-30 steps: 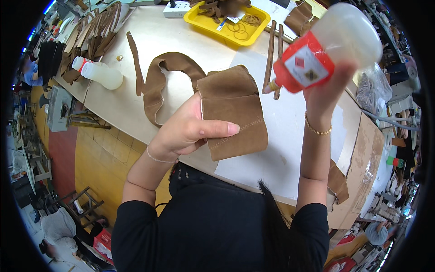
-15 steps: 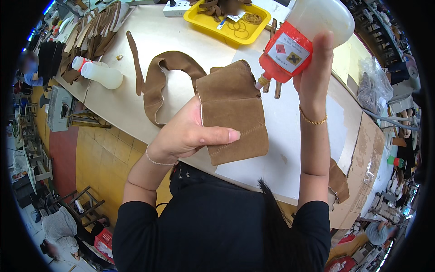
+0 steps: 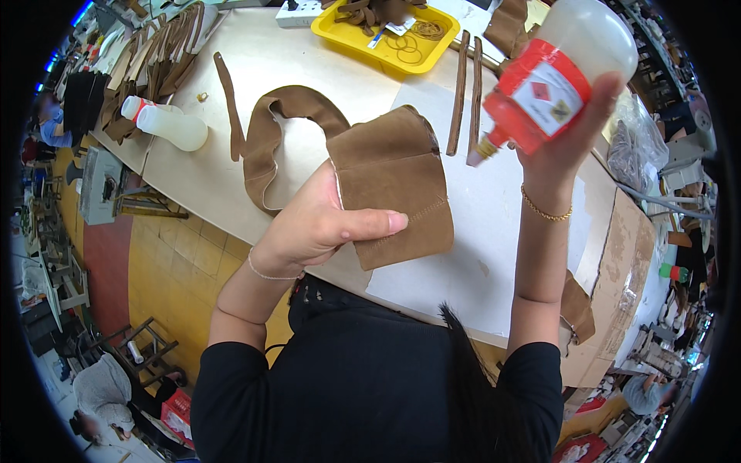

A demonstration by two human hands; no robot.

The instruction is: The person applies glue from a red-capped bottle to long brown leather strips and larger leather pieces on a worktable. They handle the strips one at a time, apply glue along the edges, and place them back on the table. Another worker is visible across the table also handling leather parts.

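Note:
My left hand (image 3: pixel 328 220) grips a brown suede piece (image 3: pixel 394 181) with a stitched seam, thumb across its face and fingers hidden behind it. To the right, my right hand (image 3: pixel 575 131) holds a squeeze bottle (image 3: pixel 540 96), red-banded and cloudy white, tipped so its nozzle points down and left. A gap separates the nozzle from the suede. Left of the piece, a long curved brown suede strip (image 3: pixel 262 147) lies on the table, beside a narrow strap (image 3: pixel 229 108). Two thin brown strips (image 3: pixel 458 92) lie beyond the nozzle.
A yellow tray (image 3: pixel 370 54) with brown pieces and cords stands at the back. Two whitish bottles (image 3: pixel 174 127) lie at the left, near stacked suede pieces (image 3: pixel 147 65). White paper (image 3: pixel 494 231) covers part of the table. A clear plastic bag (image 3: pixel 637 150) sits far right.
My right hand has drawn the bottle to the right and slightly down, taking its nozzle off the suede edge. The suede piece has shifted slightly left in my left hand.

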